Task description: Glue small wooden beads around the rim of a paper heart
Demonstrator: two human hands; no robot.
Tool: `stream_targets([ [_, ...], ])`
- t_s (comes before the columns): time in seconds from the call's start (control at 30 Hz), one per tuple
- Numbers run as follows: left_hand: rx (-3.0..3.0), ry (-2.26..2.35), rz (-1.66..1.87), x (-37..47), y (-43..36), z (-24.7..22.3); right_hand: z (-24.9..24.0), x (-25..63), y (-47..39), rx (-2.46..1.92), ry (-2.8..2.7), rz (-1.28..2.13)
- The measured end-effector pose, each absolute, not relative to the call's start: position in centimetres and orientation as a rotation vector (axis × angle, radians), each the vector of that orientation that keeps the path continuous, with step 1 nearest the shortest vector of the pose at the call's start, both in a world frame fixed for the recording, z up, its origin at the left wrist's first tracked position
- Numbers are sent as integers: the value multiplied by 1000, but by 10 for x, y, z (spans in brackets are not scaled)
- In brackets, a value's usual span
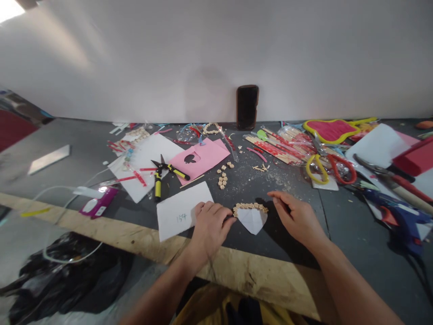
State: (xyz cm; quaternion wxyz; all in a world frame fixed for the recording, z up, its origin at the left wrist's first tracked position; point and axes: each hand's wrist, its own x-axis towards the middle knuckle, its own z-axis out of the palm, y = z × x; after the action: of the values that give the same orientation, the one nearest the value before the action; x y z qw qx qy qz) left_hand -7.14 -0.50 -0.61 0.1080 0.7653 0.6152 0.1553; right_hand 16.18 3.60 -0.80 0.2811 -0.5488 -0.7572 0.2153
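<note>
A white heart-shaped paper (252, 221) lies on the dark tabletop in front of me, with small flower-like wooden pieces (250, 206) edging its top. My left hand (211, 225) has its thumb and forefinger closed at the left end of this edging, gripping it there. The hand also overlaps a white card (176, 216) marked "154". To the right of the heart, my right hand (297, 216) hovers with fingers apart, holding nothing. Loose wooden pieces (222, 180) are scattered beyond the card.
Black-and-yellow pliers (158, 180) and pink card (199, 158) lie left of centre. Yellow-and-red scissors (329, 167), a blue glue gun (394, 212) and packs of sticks (280, 149) occupy the right. A phone (246, 107) leans on the wall. A purple device (99, 202) sits left.
</note>
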Motion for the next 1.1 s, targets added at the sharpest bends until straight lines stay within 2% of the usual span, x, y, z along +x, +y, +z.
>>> stream_targets([
  [0.4, 2268, 1824, 403, -78, -3, 2, -8, 162, 36, -1480, -2023, 586],
  [0.63, 2372, 1997, 271, -95, 39, 18, -10, 163, 38, -1473, -2043, 544],
  [0.87, 2468, 1914, 154, -91, 63, 11, -11, 166, 38, -1489, -2012, 559],
  [1.0, 2386, 1870, 268, -93, 61, 14, -9, 165, 39, -1492, -1998, 539],
  [1.1, 2188, 1762, 531, -93, 58, 20, -7, 165, 39, -1486, -1943, 489],
])
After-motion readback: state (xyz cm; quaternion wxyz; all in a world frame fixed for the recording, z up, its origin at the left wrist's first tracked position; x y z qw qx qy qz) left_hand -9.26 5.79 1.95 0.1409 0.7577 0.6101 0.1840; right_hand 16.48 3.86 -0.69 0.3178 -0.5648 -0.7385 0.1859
